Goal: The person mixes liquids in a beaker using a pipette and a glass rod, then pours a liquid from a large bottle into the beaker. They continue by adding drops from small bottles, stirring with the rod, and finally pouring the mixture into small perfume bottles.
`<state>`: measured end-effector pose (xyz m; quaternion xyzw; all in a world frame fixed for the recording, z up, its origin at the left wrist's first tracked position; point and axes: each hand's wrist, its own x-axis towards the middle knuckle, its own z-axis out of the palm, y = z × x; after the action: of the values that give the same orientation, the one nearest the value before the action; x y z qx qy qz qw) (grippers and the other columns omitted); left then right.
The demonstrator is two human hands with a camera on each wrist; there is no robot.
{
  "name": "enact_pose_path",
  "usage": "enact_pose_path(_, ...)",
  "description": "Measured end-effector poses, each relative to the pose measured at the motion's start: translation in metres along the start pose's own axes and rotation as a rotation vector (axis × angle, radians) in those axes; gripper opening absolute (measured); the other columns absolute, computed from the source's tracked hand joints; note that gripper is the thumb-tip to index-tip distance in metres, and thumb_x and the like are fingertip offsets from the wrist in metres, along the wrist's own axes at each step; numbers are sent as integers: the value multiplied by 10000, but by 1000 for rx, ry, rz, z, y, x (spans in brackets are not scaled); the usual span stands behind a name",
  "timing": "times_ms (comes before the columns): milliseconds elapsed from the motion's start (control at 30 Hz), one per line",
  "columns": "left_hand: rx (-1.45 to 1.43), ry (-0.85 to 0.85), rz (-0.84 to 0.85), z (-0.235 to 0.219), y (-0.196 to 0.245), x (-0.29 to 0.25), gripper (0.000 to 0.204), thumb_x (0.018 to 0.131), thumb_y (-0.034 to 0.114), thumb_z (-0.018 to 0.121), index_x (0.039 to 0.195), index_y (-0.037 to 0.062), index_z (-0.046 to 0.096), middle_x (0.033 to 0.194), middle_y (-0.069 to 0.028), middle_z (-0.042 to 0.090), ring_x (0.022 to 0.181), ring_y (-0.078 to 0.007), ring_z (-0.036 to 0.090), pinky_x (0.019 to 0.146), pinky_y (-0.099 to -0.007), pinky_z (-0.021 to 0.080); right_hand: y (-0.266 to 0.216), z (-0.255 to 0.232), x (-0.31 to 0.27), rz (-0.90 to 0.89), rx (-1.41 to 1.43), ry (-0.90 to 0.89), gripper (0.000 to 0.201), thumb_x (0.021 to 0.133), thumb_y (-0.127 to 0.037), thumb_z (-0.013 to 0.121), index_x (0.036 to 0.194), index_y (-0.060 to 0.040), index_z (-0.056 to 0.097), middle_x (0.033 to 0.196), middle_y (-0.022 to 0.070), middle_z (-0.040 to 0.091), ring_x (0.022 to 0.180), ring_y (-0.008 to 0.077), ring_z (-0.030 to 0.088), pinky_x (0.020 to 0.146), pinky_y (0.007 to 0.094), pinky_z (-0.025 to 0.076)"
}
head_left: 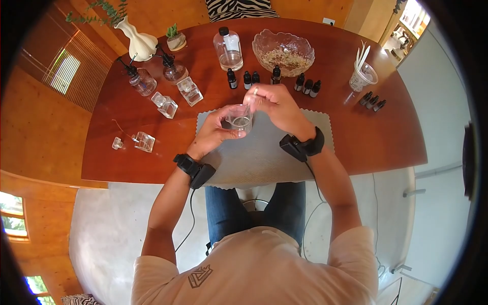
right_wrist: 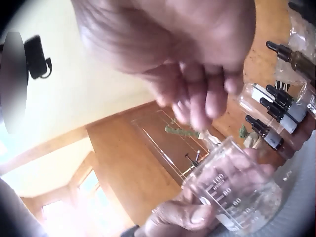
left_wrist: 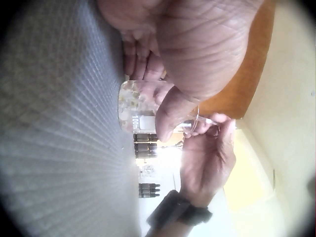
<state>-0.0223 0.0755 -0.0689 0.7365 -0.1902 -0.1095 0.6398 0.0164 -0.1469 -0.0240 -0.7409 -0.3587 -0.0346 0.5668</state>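
Note:
A clear glass beaker with white volume marks point(head_left: 240, 122) point(left_wrist: 129, 101) point(right_wrist: 247, 197) stands on or just over the grey mat point(head_left: 254, 162). My left hand point(head_left: 211, 133) point(left_wrist: 202, 54) point(right_wrist: 177, 215) grips its sides, thumb on one side and fingers on the other. Over the beaker's rim, my right hand point(head_left: 277, 104) point(left_wrist: 207, 160) point(right_wrist: 173, 44) pinches a thin clear stick point(right_wrist: 183, 104), mostly hidden by the fingers. Its lower end is too faint to make out. Some clear liquid seems to lie at the beaker's bottom.
Dark dropper bottles point(head_left: 232, 79) line the mat's far side, with a large clear bottle point(head_left: 229, 51) and a glass bowl point(head_left: 283, 53) behind. Square glass bottles point(head_left: 165, 105) and pump bottles point(head_left: 141, 81) stand left. A cup with white sticks point(head_left: 363, 77) and small bottles point(head_left: 372, 101) are right.

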Motion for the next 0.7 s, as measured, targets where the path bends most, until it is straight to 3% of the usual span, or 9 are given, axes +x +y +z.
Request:
enact_pose_path(33, 0, 6, 15, 1, -1, 0, 627, 761, 58, 866, 1331, 28, 605, 1209, -38, 681, 1111, -131, 626, 1004, -306, 479, 0, 2, -1, -18, -26, 80, 161, 951, -104, 619, 896, 45, 641, 706, 107, 599, 645, 149, 546, 622, 312, 458)
enact_pose_path(133, -5, 9, 26, 1, -3, 1, 626, 760, 58, 868, 1328, 27, 606, 1207, -36, 681, 1110, -130, 625, 1004, -304, 478, 6, -3, 0, 68, 215, -164, 156, 955, -92, 607, 898, 49, 643, 726, 104, 614, 655, 148, 569, 631, 310, 468)
enact_pose_path(333, -16, 7, 6, 0, -3, 0, 629, 766, 53, 864, 1335, 28, 599, 1205, -34, 681, 1112, -131, 624, 999, -306, 480, 2, 1, -2, 18, 79, -12, 146, 949, -75, 596, 905, 56, 644, 734, 107, 622, 655, 155, 572, 633, 312, 469)
enact_pose_path(433, -23, 12, 1, 2, -2, 0, 629, 769, 54, 863, 1338, 30, 597, 1205, -34, 681, 1115, -132, 624, 999, -308, 478, 2, -7, 0, 52, 85, -173, 148, 950, -80, 600, 907, 54, 646, 720, 99, 619, 640, 157, 563, 624, 316, 465)
enact_pose_path(533, -24, 11, 16, 2, -2, 0, 629, 771, 61, 865, 1339, 30, 596, 1201, -32, 683, 1109, -131, 625, 997, -306, 476, -5, -3, -2, -10, -18, 26, 160, 973, -102, 604, 939, 39, 672, 776, 77, 645, 714, 141, 597, 689, 297, 488)
enact_pose_path(700, -30, 7, 12, 1, -4, 1, 636, 771, 82, 871, 1340, 26, 593, 1200, -32, 684, 1106, -130, 623, 993, -301, 475, 2, 0, -2, -12, 74, -92, 183, 951, -107, 612, 852, 47, 612, 675, 108, 582, 600, 187, 552, 593, 338, 447)
